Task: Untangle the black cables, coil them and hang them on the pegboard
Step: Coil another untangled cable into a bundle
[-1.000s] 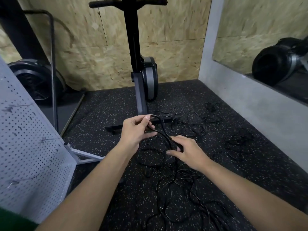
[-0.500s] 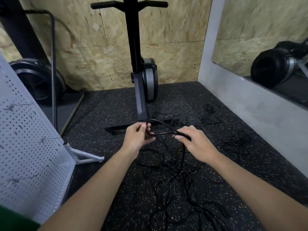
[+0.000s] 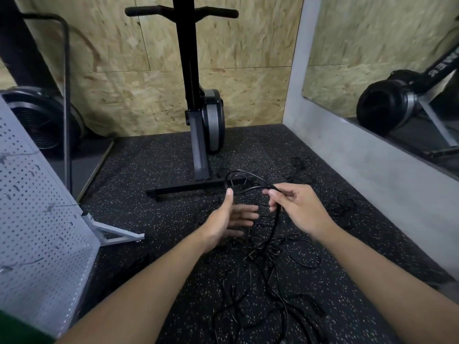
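The right hand [image 3: 295, 207] pinches a black cable [image 3: 276, 219] between its thumb and curled fingers, at one end of a loop that arches across toward the left hand [image 3: 228, 218]. The left hand is spread, palm turned to the right hand, fingers straight and thumb pointing up. The loop passes close by the thumb tip (whether it touches, I cannot tell).

Below the right hand the cable hangs into a tangle of black cables [image 3: 260, 254] on the speckled rubber floor [image 3: 149, 170], under both hands and nearer the person. A smaller cable clump [image 3: 342, 209] lies to the right of the right hand.

Just beyond the hands runs the base bar [image 3: 188, 188] of an upright exercise machine [image 3: 198, 120]. Well to the left of the left hand leans the white pegboard [image 3: 37, 232].
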### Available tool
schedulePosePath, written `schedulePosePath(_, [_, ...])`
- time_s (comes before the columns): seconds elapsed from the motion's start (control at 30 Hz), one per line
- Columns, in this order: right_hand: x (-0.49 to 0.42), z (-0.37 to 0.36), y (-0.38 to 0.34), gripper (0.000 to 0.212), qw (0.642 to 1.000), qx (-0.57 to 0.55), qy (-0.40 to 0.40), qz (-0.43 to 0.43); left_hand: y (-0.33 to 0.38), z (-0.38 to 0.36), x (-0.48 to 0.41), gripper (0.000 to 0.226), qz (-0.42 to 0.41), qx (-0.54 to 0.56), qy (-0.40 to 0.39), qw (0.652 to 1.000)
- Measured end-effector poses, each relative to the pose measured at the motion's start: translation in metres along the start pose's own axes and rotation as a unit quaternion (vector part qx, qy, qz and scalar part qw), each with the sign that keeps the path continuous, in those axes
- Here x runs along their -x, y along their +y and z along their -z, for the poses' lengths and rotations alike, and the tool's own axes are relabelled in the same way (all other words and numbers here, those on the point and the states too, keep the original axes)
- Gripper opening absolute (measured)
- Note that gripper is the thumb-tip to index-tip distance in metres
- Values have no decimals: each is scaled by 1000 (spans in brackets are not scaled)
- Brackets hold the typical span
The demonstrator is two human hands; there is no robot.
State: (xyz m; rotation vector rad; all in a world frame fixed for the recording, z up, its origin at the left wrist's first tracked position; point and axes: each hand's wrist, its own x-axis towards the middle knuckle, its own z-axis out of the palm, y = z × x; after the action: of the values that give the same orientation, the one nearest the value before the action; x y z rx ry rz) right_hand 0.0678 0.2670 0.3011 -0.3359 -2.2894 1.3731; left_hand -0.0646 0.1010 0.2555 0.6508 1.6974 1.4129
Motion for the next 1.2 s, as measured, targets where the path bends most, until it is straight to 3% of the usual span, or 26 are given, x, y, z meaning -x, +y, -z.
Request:
schedulePosePath(0.1, [-1,6,5,17,999,-27,39,-24,-3,-11,-9,92,29,27,-57,998])
schedulePosePath(0.23, [-2,5,13,15,991,-98,58,-63,-8,-34,-12,43,14,-116,-130,985])
schedulePosePath(0.33, [-3,2,13,16,989,-122,60,-59,-27,-44,-20,37,-40,-247,-104,962])
schedulePosePath(0.43, [-5,5,10,16,984,-139,94,-53,-47,-39,-23,16,-62,-333,-65,939])
schedulePosePath(0.53, [-8,20,18,17,989,-17,133,-56,-44,-28,-23,10,-77,-371,-42,924])
schedulePosePath(0.6, [-6,32,25,21,985,120,116,-51,-32,-21,-22,12,-108,-368,9,924])
schedulePosePath(0.67, [-6,40,31,21,979,169,85,-74,-20,-15,-19,12,-155,-370,60,914])
schedulePosePath(0.83, [-2,37,33,37,974,213,11,-81,3,-8,-8,19,-309,-418,134,844])
schedulePosePath(0.93, [5,29,29,37,974,211,-42,-71,12,-1,-6,15,-361,-401,177,823])
schedulePosePath(1.1, [11,17,15,34,973,199,-98,-55,8,6,-8,11,-351,-398,202,823])
schedulePosePath(1.2, [13,6,8,34,956,250,-147,-44,7,9,-9,10,-326,-394,199,836])
